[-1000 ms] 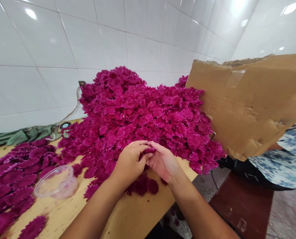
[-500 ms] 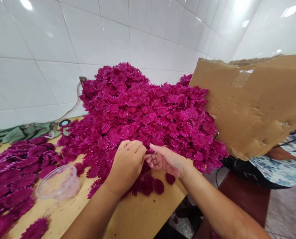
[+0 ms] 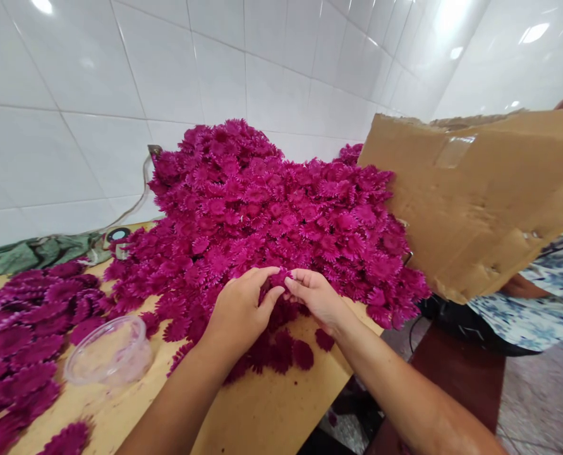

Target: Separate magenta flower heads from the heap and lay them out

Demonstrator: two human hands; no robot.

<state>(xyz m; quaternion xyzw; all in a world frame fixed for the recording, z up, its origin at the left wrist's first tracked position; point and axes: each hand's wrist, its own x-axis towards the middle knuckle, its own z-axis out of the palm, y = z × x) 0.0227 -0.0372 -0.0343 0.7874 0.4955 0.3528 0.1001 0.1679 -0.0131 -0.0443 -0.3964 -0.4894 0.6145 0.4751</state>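
Observation:
A small magenta flower head point(image 3: 280, 278) is pinched between my two hands, just in front of the big pile. My left hand point(image 3: 244, 304) grips it from the left with thumb and fingers closed. From the right, my right hand point(image 3: 314, 297) pinches its other edge with thumb and forefinger. Behind them rises a large heap of magenta flower heads point(image 3: 272, 208). Several loose, darker flower heads point(image 3: 281, 351) lie on the table just below my hands.
A clear round plastic tub point(image 3: 141, 357) stands left on the yellowish table point(image 3: 257, 414). Flat flower heads point(image 3: 20, 341) spread at far left, near a green cloth point(image 3: 48, 254). A cardboard sheet point(image 3: 475, 202) leans at right, partly hiding a person in a blue-patterned garment point(image 3: 546, 291).
My hands have turned from a loose, cupped meeting to a pinch with the flower head now showing between the fingertips. The view has shifted slightly.

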